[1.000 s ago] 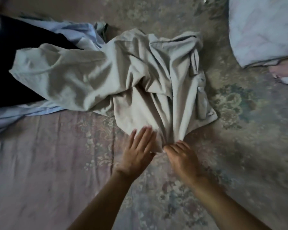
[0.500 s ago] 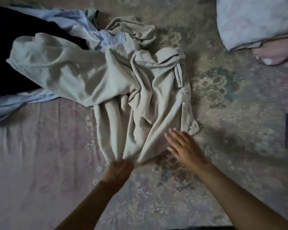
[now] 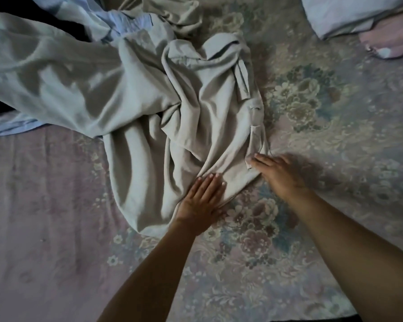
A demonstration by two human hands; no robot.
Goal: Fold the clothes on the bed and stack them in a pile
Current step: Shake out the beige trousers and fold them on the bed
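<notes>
Currently beige trousers (image 3: 149,108) lie crumpled across the floral bedsheet (image 3: 335,159), waistband end near the hands, legs trailing left over a light blue garment (image 3: 126,22) and a dark garment (image 3: 65,26). Left hand (image 3: 201,202) lies flat on the near edge of the trousers, fingers straight and together, gripping nothing. Right hand (image 3: 278,173) is motion-blurred, fingers extended, tips touching the waistband corner; can't tell if it's pinching. White pillow (image 3: 349,15) top right

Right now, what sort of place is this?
Most likely a bedroom: a floral bedsheet fills the view, a pillow lies at the top right, and crumpled beige trousers lie spread on the sheet.
</notes>
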